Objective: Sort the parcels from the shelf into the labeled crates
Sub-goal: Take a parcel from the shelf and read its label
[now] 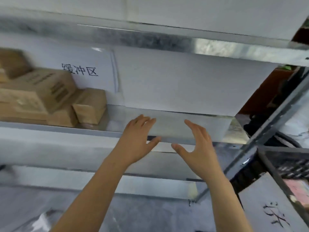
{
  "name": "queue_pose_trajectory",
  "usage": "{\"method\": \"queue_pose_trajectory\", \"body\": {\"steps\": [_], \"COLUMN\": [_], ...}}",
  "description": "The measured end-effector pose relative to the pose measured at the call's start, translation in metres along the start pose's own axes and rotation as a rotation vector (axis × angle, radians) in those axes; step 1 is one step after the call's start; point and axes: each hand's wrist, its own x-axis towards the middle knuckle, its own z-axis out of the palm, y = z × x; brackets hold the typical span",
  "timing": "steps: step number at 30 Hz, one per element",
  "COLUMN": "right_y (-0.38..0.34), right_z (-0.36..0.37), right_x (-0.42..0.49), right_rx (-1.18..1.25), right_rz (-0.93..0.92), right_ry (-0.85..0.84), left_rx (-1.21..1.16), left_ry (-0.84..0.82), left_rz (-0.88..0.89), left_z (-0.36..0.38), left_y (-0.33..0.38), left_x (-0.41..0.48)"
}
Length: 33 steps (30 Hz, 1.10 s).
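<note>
Left hand [138, 138] and right hand [199, 144] hover spread and empty over the shelf [175, 128] edge; the parcels [50, 99], stacked left, look light, stiff cardboard, best gripped on 2 opposite sides.

Metal rack [150, 37] backed by white panel [184, 84] bearing a handwritten sign [80, 71].

Brown parcels [50, 97] on a grey metal shelf [175, 131], black-lettered white sign [87, 71]

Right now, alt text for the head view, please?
The left hand and right hand reach, open and holding nothing, toward a metal shelf. Brown parcels are stacked at its left beside a paper sign; a dark crate is at lower right.
</note>
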Motion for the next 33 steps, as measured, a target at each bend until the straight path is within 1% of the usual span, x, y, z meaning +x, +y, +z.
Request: {"method": "queue_pose_trajectory", "body": {"steps": [5,12,19,22,24,27,30,33], "right_y": [-0.040,-0.110,-0.145,-0.152,-0.153,-0.152,-0.145,-0.135], "right_z": [0.063,0.157,0.233,0.251,0.260,0.273,0.286,0.294], "right_x": [0.030,0.066,0.091,0.102,0.116,0.143,0.169,0.194], "right_rx": [0.071,0.142,0.152,0.108,0.084,0.035,-0.004,-0.064], "right_rz": [-0.063,-0.064,0.031,0.029,0.062,0.075,0.049,0.037], "right_ry": [-0.102,-0.185,-0.192,-0.194,-0.207,-0.223,-0.267,-0.313], "left_rx": [0.016,0.059,0.095,0.065,0.055,0.052,0.037,0.024], "left_ry": [0.039,0.034,-0.029,-0.066,-0.093,-0.096,-0.117,-0.209], "left_rz": [-0.139,-0.212,-0.165,-0.134,-0.122,-0.125,-0.195,-0.294], "left_z": [-0.029,-0.072,-0.075,-0.074,-0.075,-0.076,-0.074,-0.066], "left_y": [-0.066,-0.173,-0.260,-0.282,-0.291,-0.301,-0.307,-0.311], "left_x": [-0.022,-0.033,-0.024,-0.008,0.004,0.024,0.046,0.068]}}
